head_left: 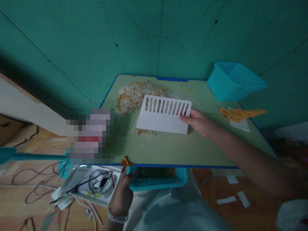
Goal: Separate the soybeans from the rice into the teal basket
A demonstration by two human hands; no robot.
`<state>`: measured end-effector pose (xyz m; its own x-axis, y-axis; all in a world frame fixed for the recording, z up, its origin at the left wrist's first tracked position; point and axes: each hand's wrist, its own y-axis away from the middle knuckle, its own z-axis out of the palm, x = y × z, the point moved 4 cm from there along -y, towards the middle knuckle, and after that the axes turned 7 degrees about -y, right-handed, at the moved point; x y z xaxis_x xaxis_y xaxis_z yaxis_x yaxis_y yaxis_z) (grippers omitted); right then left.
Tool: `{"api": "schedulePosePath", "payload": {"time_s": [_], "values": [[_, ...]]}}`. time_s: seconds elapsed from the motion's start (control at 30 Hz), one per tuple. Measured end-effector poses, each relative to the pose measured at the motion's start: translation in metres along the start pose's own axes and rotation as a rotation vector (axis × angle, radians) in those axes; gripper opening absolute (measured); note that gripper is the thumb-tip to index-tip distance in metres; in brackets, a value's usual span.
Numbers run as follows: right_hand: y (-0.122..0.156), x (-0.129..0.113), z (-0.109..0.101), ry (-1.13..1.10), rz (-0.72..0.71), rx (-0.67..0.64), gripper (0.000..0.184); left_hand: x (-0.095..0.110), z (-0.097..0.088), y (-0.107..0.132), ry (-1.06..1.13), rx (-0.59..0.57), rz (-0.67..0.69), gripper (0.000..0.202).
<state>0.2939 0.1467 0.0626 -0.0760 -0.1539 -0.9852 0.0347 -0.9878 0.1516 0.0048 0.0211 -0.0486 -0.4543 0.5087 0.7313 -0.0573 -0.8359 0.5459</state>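
My right hand (199, 122) grips the right edge of a white slotted scraper board (163, 115) that stands tilted on the green table (183, 150). Behind the board lies a spread of yellow grains mixed with white rice (134, 94), and a few grains sit under its near edge. My left hand (124, 192) is below the table's front edge, fingers closed on the rim of a teal tray (156, 183) that holds dark grain.
A teal tub (232, 80) stands at the table's far right, with an orange cloth (240, 113) on white paper beside it. A white box with cables (96, 184) lies on the floor at left. Teal wall behind.
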Motion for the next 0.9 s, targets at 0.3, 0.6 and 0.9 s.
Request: {"api": "schedulePosePath", "payload": {"time_s": [0.3,0.6,0.9], "values": [[-0.014,-0.006,0.023,-0.008,0.089,-0.096,0.017,-0.001,-0.011,-0.002,-0.009,0.037,-0.048,0.044],[-0.018,-0.014,0.038,-0.067,0.083,-0.178,0.016,0.005,-0.014,-0.001,-0.039,0.113,-0.031,0.028],[-0.005,-0.008,0.038,-0.051,0.153,-0.207,0.017,0.004,-0.028,-0.003,-0.078,0.128,-0.034,0.015]]}}
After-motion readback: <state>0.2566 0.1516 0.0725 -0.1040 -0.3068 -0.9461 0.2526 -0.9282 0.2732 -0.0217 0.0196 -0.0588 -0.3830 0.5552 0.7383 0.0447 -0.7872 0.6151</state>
